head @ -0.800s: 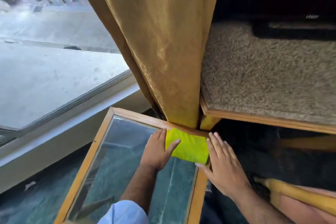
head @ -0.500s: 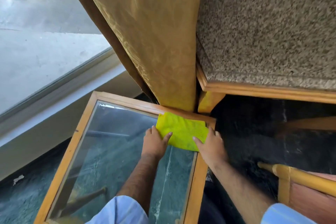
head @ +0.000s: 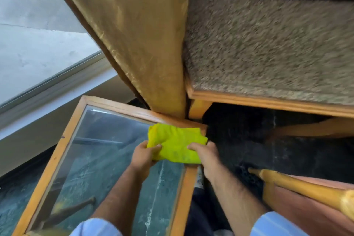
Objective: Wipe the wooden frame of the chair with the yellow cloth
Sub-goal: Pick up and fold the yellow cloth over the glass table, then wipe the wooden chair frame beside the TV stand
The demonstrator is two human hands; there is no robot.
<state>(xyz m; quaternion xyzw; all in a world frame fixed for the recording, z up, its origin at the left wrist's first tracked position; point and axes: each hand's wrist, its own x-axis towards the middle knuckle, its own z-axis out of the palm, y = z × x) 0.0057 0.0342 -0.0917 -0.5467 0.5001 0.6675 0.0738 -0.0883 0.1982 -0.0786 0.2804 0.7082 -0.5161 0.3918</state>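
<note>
Two bare forearms, both with dark hair, end in the left hand (head: 142, 156) and right hand (head: 207, 156). Light blue sleeves (head: 275, 225) sit pushed up near the elbows at six o'clock; the right sleeve shows faint paler stripes.

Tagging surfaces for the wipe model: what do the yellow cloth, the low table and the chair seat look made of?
Yellow cloth: soft woven or microfibre fabric, matte; it bunches into folds between both hands. Low glass-topped table: clear glossy glass showing reflections, set in an orange-toned wooden frame with visible grain and a light sheen, probably varnished. Chair seat: speckled beige textile, apparently nubby; motion blur hides the weave.
</note>
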